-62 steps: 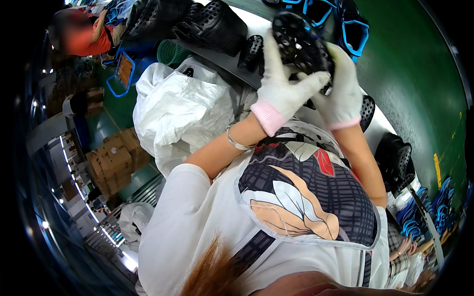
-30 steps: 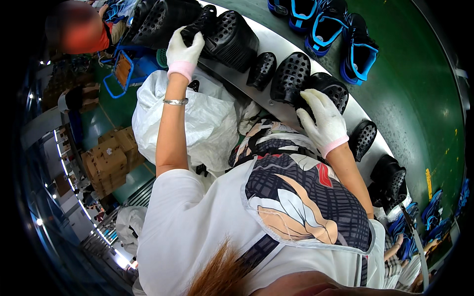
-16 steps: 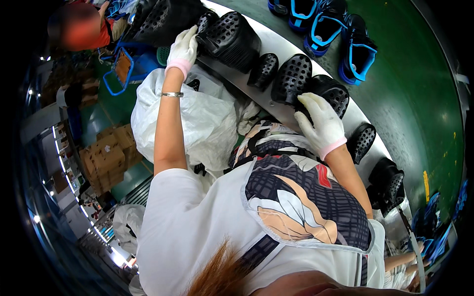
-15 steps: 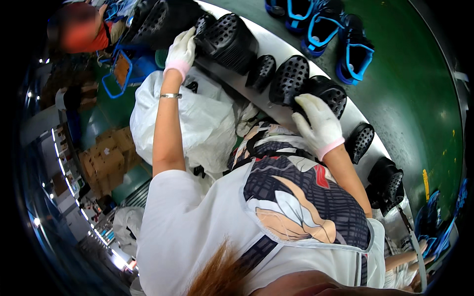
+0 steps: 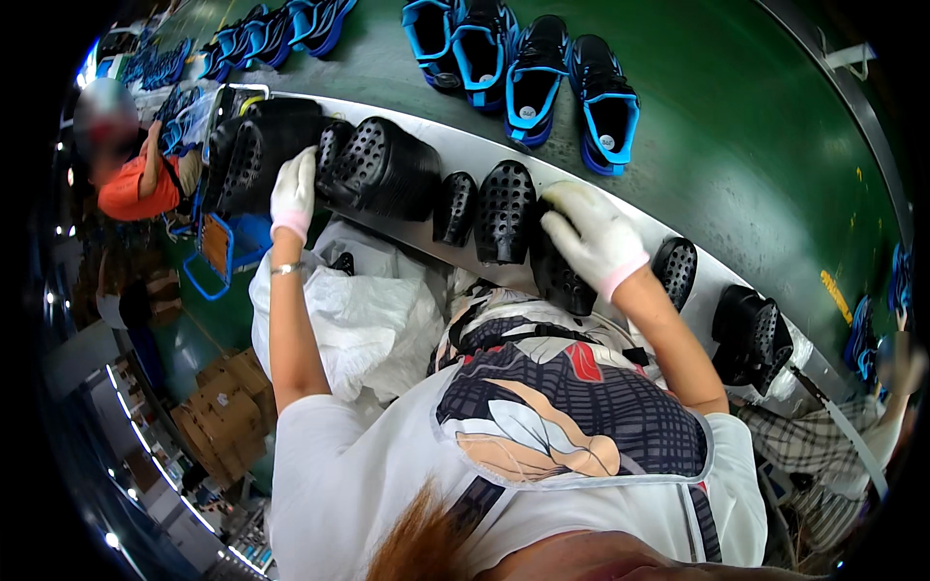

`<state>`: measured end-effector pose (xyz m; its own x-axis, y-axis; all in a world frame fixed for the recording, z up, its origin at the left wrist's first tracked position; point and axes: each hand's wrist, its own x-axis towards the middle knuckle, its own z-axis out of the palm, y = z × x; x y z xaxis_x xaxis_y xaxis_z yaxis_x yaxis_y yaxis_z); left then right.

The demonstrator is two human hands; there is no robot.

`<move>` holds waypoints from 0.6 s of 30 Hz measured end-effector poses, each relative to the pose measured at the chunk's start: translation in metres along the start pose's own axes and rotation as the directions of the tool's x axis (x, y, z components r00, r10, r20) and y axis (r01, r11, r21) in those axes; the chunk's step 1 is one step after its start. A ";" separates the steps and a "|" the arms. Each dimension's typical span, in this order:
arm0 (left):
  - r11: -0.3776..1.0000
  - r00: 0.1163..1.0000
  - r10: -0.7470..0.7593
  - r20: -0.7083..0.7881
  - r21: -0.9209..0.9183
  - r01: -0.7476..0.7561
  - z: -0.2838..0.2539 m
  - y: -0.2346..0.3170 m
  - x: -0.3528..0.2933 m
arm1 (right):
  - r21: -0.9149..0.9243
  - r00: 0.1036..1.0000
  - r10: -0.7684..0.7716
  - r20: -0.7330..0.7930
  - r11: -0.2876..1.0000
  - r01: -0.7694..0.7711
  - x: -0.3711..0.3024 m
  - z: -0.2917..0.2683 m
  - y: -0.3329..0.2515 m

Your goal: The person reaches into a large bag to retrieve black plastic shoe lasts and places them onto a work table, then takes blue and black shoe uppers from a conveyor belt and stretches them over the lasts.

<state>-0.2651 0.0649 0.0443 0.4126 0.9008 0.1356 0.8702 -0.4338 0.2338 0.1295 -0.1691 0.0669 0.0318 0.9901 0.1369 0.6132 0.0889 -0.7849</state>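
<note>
My right hand, in a white glove, is curled over a black perforated plastic shoe insert and grips it; the palm hides its upper part. Just left of it stand a large perforated insert and a smaller one. My left hand, also gloved, has its fingers stretched out against the side of a nested stack of black inserts; its fingertips are partly hard to make out. Close to its right is another nested stack of inserts.
The inserts stand on a narrow pale bench. More lie to the right: a small insert and a cluster. Beyond are black-and-blue sneakers on a green surface. A white plastic bag hangs before me. A person in orange sits far left.
My view has shifted, so the bench sits lower and further left. Under my right hand the insert has turned, its perforated end now pointing toward me. My left hand stays by the stacks.
</note>
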 end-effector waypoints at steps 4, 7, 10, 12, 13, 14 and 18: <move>0.996 0.972 -0.082 -0.221 0.008 0.086 -0.029 0.068 0.035 | -0.156 0.997 0.077 -0.021 0.985 -0.079 0.038 0.003 0.050; 0.999 0.992 0.012 -0.122 -0.046 -0.018 -0.014 0.134 0.081 | -0.258 0.994 0.084 0.076 0.964 -0.061 0.080 0.008 0.066; 1.000 0.999 0.004 0.054 -0.007 -0.004 0.049 0.168 0.129 | -0.306 0.939 0.172 0.298 0.949 -0.077 0.116 0.029 0.080; 0.993 0.986 -0.071 0.153 0.108 0.055 0.091 0.178 0.159 | -0.364 0.875 0.263 0.406 0.925 -0.109 0.124 0.045 0.097; 0.979 0.972 -0.119 0.204 0.186 0.081 0.106 0.183 0.173 | -0.402 0.840 0.307 0.448 0.908 -0.117 0.126 0.049 0.101; 0.966 0.956 -0.171 0.236 0.229 0.117 0.121 0.172 0.180 | -0.434 0.846 0.302 0.440 0.896 -0.095 0.128 0.050 0.094; 0.937 0.883 -0.205 0.422 0.345 0.053 0.144 0.168 0.200 | -0.541 0.909 0.299 0.289 0.835 -0.103 0.105 0.038 0.122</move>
<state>0.0030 0.1755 -0.0282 0.2993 0.8937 -0.3343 0.9303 -0.3511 -0.1059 0.1773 -0.0506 -0.0373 -0.0160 0.9583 -0.2853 0.9356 -0.0863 -0.3422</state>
